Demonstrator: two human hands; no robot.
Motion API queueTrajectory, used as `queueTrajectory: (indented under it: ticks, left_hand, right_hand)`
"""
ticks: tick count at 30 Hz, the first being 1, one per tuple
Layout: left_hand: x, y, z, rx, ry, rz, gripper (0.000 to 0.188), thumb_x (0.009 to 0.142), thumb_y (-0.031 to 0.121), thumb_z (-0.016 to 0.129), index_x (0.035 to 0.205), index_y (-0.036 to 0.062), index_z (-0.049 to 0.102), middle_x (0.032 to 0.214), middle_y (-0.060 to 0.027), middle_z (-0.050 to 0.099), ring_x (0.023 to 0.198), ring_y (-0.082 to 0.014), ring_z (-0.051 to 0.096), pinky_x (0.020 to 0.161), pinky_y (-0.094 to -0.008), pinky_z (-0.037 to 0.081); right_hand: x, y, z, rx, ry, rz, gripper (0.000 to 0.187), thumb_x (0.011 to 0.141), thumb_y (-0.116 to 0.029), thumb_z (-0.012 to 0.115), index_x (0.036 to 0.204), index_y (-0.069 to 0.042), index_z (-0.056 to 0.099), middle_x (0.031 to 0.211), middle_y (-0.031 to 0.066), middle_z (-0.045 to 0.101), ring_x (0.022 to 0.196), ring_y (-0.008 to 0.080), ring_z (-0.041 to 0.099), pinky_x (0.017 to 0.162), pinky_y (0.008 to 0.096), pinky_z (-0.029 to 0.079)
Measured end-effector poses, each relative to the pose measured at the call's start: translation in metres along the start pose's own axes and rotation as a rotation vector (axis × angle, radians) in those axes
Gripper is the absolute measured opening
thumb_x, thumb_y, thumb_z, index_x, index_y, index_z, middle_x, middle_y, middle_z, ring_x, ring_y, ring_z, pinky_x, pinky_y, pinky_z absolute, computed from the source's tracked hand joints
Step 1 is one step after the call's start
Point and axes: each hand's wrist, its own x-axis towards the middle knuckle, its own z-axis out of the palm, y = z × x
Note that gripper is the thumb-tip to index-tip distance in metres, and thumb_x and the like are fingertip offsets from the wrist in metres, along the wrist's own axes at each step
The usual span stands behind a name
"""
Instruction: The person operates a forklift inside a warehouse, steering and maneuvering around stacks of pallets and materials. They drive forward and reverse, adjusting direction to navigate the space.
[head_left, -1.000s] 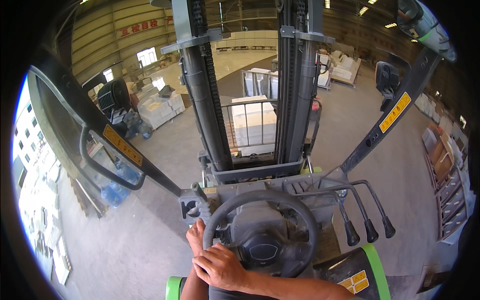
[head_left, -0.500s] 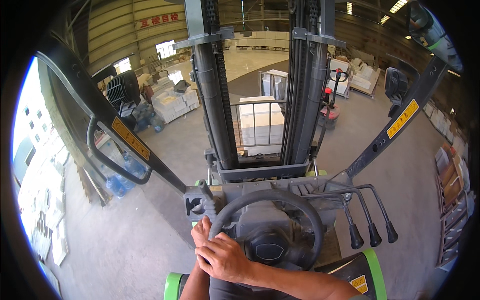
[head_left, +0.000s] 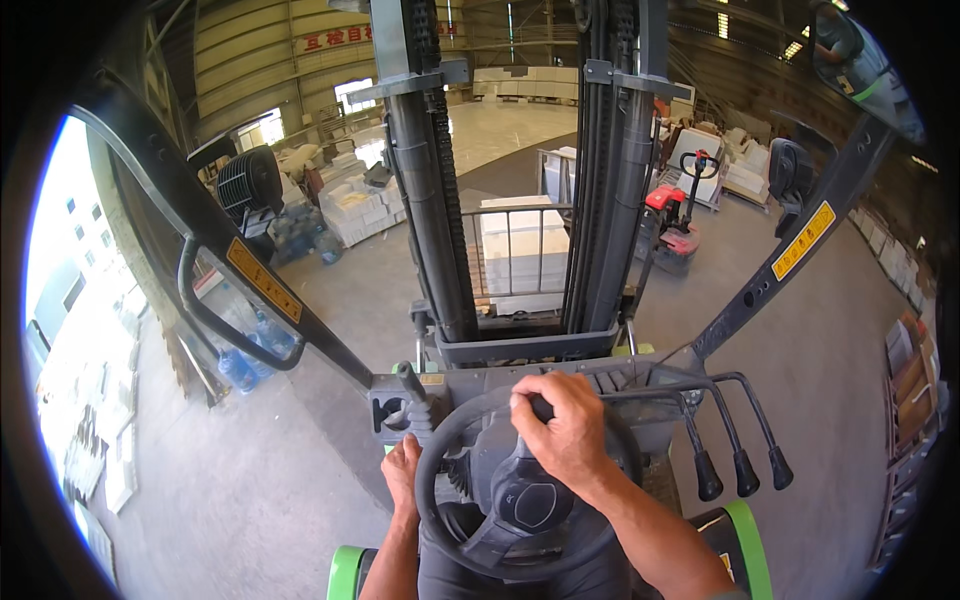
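Note:
The black steering wheel [head_left: 430, 480] of a forklift is in front of me. At the top of its rim, my right hand [head_left: 565, 425] is closed over a dark knob [head_left: 542, 408]. My left hand [head_left: 402, 470] is closed beside the wheel's left rim, just below a grey lever [head_left: 412, 385] on the dash. What its fingers hold, if anything, is hidden. To the right of the wheel stand several bent control levers [head_left: 742, 470] with black grips, untouched. Beyond the dash rises the mast [head_left: 425, 200], and a stack of pale slabs [head_left: 522, 250] shows through its load guard.
A red pallet truck [head_left: 675, 235] stands right of the mast. Stacked white blocks [head_left: 360, 210] and blue water bottles [head_left: 238, 370] are on the left. Wooden racks [head_left: 910, 380] line the far right. Grey floor [head_left: 250, 470] surrounds the forklift.
My right hand has moved from the wheel's left side up to its top, and the wheel has turned clockwise. My left hand stays in place. The surroundings have shifted slightly rightward.

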Motion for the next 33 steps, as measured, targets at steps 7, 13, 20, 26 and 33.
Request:
queueTrajectory:
  ticks: [7,13,20,26,33]
  left_hand:
    - [-0.004,0.003,0.0,0.047,0.027,0.002,0.051,0.101,0.036,0.052,0.077,-0.0066,0.064,0.062,-0.0161,0.062,0.058,-0.0218,0.059,0.061,-0.0413,0.048]
    - [-0.018,0.025,0.007,0.006,0.011,-0.011,0.051,0.102,0.034,0.053,0.074,-0.0058,0.067,0.061,-0.0168,0.064,0.054,-0.0236,0.06,0.06,-0.0398,0.049]
    - [0.0,0.027,0.001,0.048,-0.003,0.028,0.049,0.101,0.034,0.052,0.075,-0.0044,0.068,0.062,-0.0164,0.065,0.055,-0.0256,0.061,0.061,-0.0408,0.05]
    - [0.014,0.014,-0.013,0.099,-0.02,0.008,0.052,0.101,0.038,0.05,0.074,-0.0044,0.065,0.062,-0.0179,0.063,0.054,-0.0266,0.058,0.061,-0.0413,0.049]
    - [0.001,0.015,-0.004,0.017,-0.004,-0.011,0.046,0.098,0.032,0.052,0.074,-0.0069,0.058,0.059,-0.0193,0.054,0.055,-0.0186,0.044,0.057,-0.0425,0.044]
  right_hand:
    - [-0.101,-0.001,-0.085,-0.136,0.095,0.37,0.009,0.083,-0.004,0.073,0.09,-0.003,0.067,0.086,0.0106,0.066,0.079,0.0262,0.062,0.073,0.0365,0.05]
    - [-0.192,-0.078,-0.074,-0.097,-0.134,0.275,0.016,0.08,0.0,0.074,0.094,-0.004,0.068,0.088,0.012,0.066,0.081,0.0308,0.064,0.074,0.042,0.051]
    - [-0.15,-0.106,0.033,0.069,-0.247,0.025,0.012,0.079,-0.004,0.074,0.087,-0.004,0.065,0.08,0.0091,0.061,0.074,0.0271,0.063,0.075,0.0429,0.051]
    - [-0.105,-0.09,0.104,0.118,-0.269,-0.072,0.012,0.082,-0.009,0.074,0.09,-0.006,0.065,0.079,0.006,0.064,0.073,0.0219,0.064,0.073,0.0365,0.049]
    - [-0.12,-0.085,0.083,0.147,-0.312,-0.107,0.014,0.081,-0.01,0.076,0.09,-0.008,0.065,0.077,0.005,0.063,0.072,0.0207,0.064,0.074,0.035,0.048]
